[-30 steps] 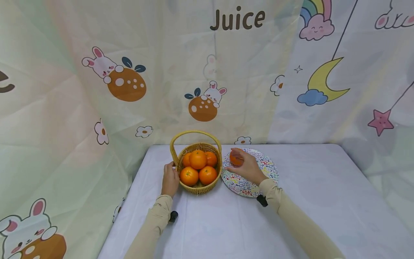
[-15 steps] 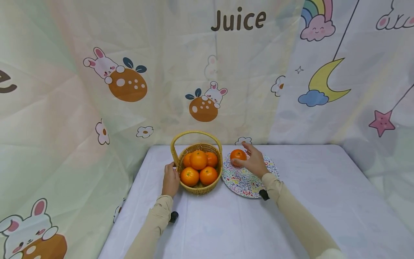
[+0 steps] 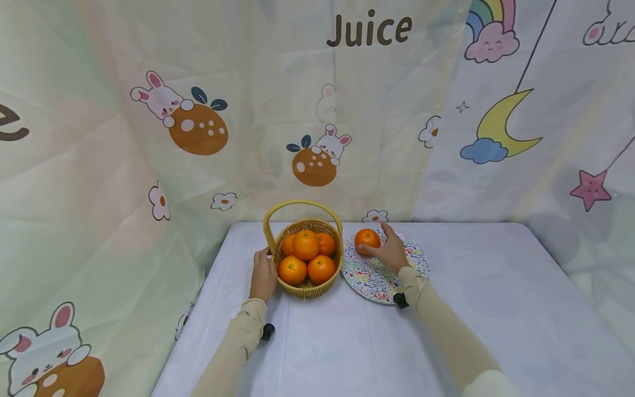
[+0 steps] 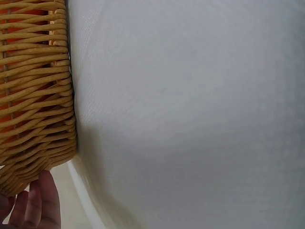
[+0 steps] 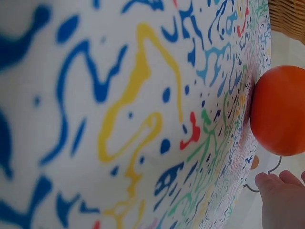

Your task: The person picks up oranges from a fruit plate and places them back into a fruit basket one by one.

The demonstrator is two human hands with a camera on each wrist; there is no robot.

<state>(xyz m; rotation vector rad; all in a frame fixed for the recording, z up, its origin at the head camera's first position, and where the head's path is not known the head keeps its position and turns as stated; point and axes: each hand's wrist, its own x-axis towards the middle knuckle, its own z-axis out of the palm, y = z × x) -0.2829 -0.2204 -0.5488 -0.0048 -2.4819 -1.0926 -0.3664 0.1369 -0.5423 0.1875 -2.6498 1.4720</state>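
Observation:
An orange [image 3: 367, 241] sits on the round plate [image 3: 369, 281], which is patterned with coloured squiggles. My right hand [image 3: 391, 252] is at its right side, thumb reaching to the front of the fruit and fingers spread behind. In the right wrist view, fingers [image 5: 285, 198] show apart from that orange [image 5: 281, 112]. Left of the plate stands a wicker basket [image 3: 310, 293] with an arched handle, holding several oranges [image 3: 305, 245]. My left hand [image 3: 263, 274] rests against the basket's left side; in the left wrist view its fingertips [image 4: 47, 193] touch the woven wall.
White cloth covers the table [image 3: 327, 347]. Behind it hangs a printed curtain [image 3: 258, 110] with rabbits and fruit. The plate's left edge lies close beside the basket.
My right hand has drawn from over the orange on the plate to its right side, leaving the fruit more exposed. That orange stays in place. The left hand keeps its place at the basket.

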